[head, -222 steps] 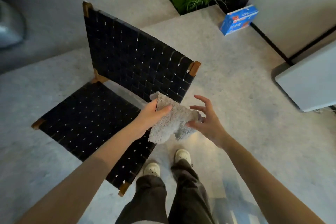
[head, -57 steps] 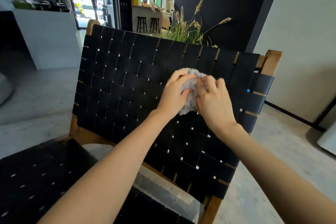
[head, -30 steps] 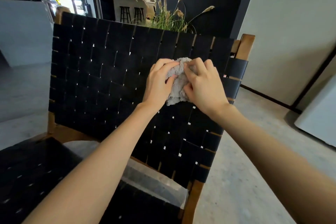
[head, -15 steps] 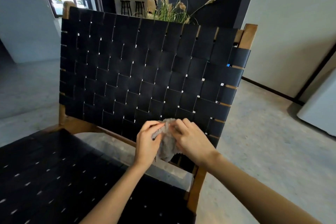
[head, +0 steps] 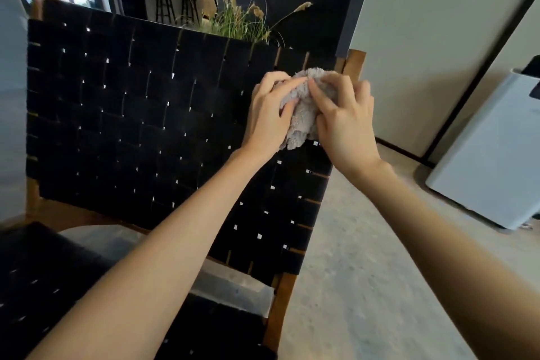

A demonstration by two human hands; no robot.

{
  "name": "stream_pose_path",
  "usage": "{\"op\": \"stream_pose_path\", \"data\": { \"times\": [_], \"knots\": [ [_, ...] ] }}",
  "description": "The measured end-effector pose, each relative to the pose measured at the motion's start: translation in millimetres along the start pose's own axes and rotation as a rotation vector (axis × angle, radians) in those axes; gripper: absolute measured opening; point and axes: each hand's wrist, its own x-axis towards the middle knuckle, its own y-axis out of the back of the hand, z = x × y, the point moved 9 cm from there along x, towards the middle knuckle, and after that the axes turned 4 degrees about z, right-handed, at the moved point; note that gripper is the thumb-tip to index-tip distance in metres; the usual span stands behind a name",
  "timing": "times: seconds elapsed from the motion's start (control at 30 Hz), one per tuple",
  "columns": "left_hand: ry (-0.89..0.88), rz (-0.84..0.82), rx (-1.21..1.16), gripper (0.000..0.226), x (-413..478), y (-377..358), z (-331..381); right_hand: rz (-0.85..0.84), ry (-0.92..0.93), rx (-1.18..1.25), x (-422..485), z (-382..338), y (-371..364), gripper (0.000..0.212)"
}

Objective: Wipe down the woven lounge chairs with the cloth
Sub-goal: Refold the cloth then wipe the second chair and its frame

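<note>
A lounge chair with a black woven backrest (head: pixel 140 114) and a wooden frame stands in front of me; its woven seat (head: pixel 43 280) fills the lower left. A bunched grey fluffy cloth (head: pixel 302 114) is pressed against the backrest near its upper right corner. My left hand (head: pixel 267 114) grips the cloth's left side. My right hand (head: pixel 344 120) grips its right side, fingers over the top. Both hands press it onto the weave, beside the wooden post (head: pixel 355 64).
A white appliance (head: pixel 491 161) stands on the concrete floor (head: pixel 365 286) at the right. Behind the chair is a planter of tall grass (head: pixel 236 17) against a dark wall. Bar stools (head: pixel 175 9) and windows show further back.
Half a second ago both hands held the cloth low on the backrest, near its bottom right. They have moved up with it to the upper right corner.
</note>
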Motion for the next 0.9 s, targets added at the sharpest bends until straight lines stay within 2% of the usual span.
{"op": "stream_pose_path", "data": {
  "times": [0.13, 0.3, 0.4, 0.47, 0.53, 0.6, 0.63, 0.67, 0.73, 0.83, 0.9],
  "knots": [
    [0.007, -0.067, -0.070, 0.038, -44, 9, -20, 0.009, -0.047, 0.115, -48, -21, -13, 0.045],
    [0.130, -0.146, -0.070, 0.038, -135, 20, -49, -0.181, -0.022, 0.201, -130, -62, -38, 0.044],
    [0.217, -0.211, -0.056, 0.037, -190, 26, -64, -0.249, 0.049, 0.209, -174, -85, -47, 0.044],
    [0.292, -0.280, -0.036, 0.039, -221, 30, -75, -0.315, 0.106, 0.227, -201, -101, -52, 0.056],
    [0.339, -0.419, 0.001, 0.039, -248, 33, -86, -0.411, 0.220, 0.243, -225, -122, -55, 0.067],
    [0.360, -0.565, 0.033, 0.036, -265, 40, -96, -0.464, 0.341, 0.256, -236, -142, -52, 0.065],
    [0.370, -0.582, 0.045, 0.035, -267, 48, -100, -0.454, 0.395, 0.264, -232, -151, -49, 0.061],
    [0.376, -0.538, 0.057, 0.036, -261, 59, -104, -0.421, 0.452, 0.268, -222, -160, -48, 0.057],
    [0.391, -0.341, 0.088, 0.037, -230, 85, -110, -0.338, 0.525, 0.263, -184, -175, -48, 0.051],
    [0.389, -0.093, 0.134, 0.039, -173, 115, -118, -0.214, 0.468, 0.208, -106, -175, -62, 0.047],
    [0.383, -0.038, 0.164, 0.040, -146, 119, -126, -0.228, 0.410, 0.218, -71, -171, -79, 0.042]
  ]
}}
